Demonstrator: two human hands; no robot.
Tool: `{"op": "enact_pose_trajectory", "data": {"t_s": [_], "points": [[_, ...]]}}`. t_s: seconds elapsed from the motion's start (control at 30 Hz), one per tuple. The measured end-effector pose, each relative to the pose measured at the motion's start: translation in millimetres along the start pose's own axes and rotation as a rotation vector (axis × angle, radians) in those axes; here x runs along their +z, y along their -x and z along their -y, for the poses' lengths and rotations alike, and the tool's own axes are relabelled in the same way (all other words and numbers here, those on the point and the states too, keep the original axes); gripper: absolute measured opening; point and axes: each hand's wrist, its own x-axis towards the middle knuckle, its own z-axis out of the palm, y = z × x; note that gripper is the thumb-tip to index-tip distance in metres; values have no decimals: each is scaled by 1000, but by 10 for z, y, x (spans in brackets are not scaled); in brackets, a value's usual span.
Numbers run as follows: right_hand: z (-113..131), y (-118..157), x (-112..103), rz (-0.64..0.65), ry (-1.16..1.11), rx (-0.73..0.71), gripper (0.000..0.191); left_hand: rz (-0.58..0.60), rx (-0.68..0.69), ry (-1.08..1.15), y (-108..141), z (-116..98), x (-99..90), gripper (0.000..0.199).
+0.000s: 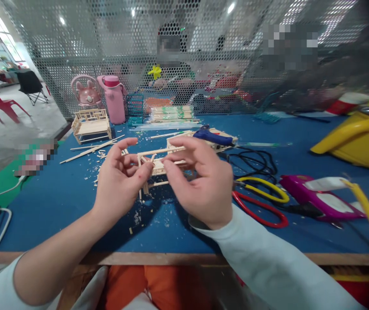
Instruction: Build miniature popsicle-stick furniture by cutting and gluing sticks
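Observation:
A small furniture frame of thin wooden sticks [158, 168] stands between my hands above the blue tabletop. My left hand [116, 176] is closed round its left end, thumb in front and fingers behind; a short stick piece [152, 159] shows by the thumb tip. My right hand [204, 176] is curled over the right part, its index finger along the top rail and its thumb near the slats. My fingers hide part of the frame. Behind it, a blue glue gun [215, 137] lies on another stick-built piece [219, 132].
A finished-looking miniature bench [91, 125] and a pink bottle [115, 101] stand at the back left. Loose sticks [89, 150] and scraps litter the blue table [75, 215]. Red-and-yellow-handled scissors [262, 211], black cable [255, 161], a purple tool [323, 198] and a yellow container [358, 137] occupy the right.

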Motion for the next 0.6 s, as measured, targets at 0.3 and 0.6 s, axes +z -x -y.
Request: {"op": "enact_pose_trajectory", "data": {"t_s": [0.3,0.6], "points": [[-917,-630,-568,-122,541,202,25,10,-89,-19,14,-14,7,49],[-1699,-746,-683,412,774,620,42,62,-136,-13,38,-26,-6,45]]}}
